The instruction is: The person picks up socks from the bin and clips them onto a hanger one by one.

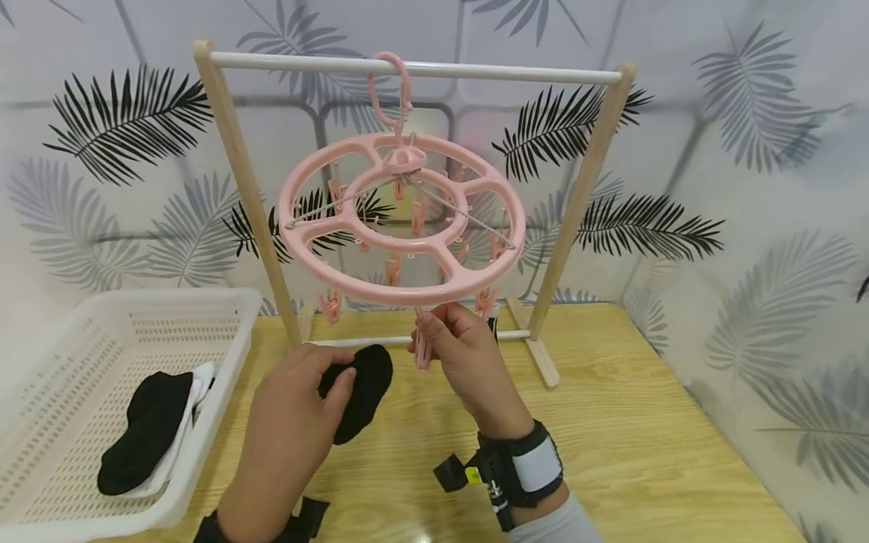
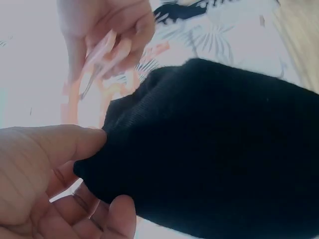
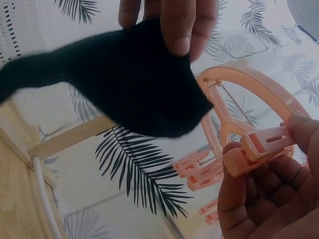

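Observation:
A black sock (image 1: 370, 388) hangs from my left hand (image 1: 292, 415), pinched at its opening between thumb and fingers. In the left wrist view the black sock (image 2: 214, 149) spreads to the right of the fingertips. With thumb and fingers my right hand (image 1: 471, 362) grips a pink clothespin (image 1: 423, 351) under the front rim of a round pink drying hanger (image 1: 380, 291). The right wrist view shows this clothespin (image 3: 266, 142) between thumb and fingers, its tip towards the sock. A small gap separates sock and clothespin.
The hanger's hook (image 1: 406, 83) is over the white bar (image 1: 509, 72) of a wooden rack (image 1: 247, 173). Several other pink clothespins (image 1: 330, 305) dangle around it. At the left stands a white basket (image 1: 237, 343) with a black sock (image 1: 145, 434) and white cloth inside.

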The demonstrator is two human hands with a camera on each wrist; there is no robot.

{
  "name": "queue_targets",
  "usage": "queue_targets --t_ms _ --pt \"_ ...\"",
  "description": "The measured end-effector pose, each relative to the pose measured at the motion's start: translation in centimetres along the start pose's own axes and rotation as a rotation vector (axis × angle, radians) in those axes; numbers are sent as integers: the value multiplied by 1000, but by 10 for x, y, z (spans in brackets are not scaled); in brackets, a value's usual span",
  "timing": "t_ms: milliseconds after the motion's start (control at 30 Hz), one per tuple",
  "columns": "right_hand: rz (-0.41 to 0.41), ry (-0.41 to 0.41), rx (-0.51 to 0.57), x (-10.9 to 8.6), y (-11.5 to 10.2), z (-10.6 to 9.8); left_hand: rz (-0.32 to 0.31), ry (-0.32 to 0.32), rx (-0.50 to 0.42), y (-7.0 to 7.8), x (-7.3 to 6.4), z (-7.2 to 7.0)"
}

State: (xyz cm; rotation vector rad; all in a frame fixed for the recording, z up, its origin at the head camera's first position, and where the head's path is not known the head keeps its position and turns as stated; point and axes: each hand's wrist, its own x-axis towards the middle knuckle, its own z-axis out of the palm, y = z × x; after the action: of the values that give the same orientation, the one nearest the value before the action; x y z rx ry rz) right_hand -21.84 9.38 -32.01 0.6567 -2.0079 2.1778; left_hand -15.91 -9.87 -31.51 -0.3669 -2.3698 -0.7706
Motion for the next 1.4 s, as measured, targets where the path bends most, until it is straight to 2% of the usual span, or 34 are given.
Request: queue_targets --t_ms 67,300,433,600,833,1233,1400 --pt "-10 -6 -4 0 0 1 8 -29 -2 2 -1 7" --pt "-36 -9 -47 0 0 6 96 -97 -75 5 -1 32" --pt "-48 6 -75 -1 0 6 92 -127 -132 5 0 40" --pt "-63 9 -52 -2 1 5 105 -124 -210 8 0 38" --pt "-62 1 -39 -2 2 6 129 -127 -239 9 0 34" --pt "-34 24 -65 -2 1 12 160 -53 -277 1 1 37" --pt "-36 30 -83 -2 1 9 147 -35 -302 2 2 41"
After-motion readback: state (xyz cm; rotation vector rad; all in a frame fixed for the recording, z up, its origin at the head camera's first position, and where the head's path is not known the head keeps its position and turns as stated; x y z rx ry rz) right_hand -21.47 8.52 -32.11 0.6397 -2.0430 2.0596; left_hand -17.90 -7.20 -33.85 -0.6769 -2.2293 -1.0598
